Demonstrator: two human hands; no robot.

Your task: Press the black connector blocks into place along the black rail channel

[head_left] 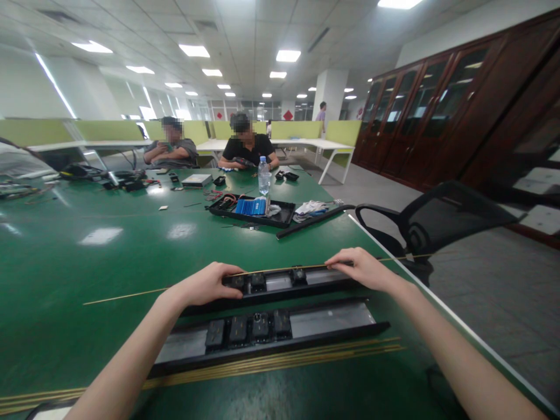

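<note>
A long thin brass rod (pixel 126 297) runs along the far black channel (pixel 280 283), which holds several black socket blocks (pixel 258 282). My left hand (pixel 212 284) grips the channel's left part at a block, thumb and fingers on either side, beside the rod. At the channel's right end my right hand (pixel 356 267) pinches the rod between thumb and fingers. Nearer to me lies a second black channel (pixel 332 319) with several socket blocks (pixel 238 331) in its left half. Several more brass rods (pixel 271 363) lie in a bundle along its near side.
Beyond the channels, a black tray (pixel 284 214) holds a blue item, with a water bottle (pixel 263 176) behind it. Gloves (pixel 311 210) and a black strip (pixel 306 223) lie right of the tray. Two people sit across the green table (pixel 144 233); a chair (pixel 441 219) stands right.
</note>
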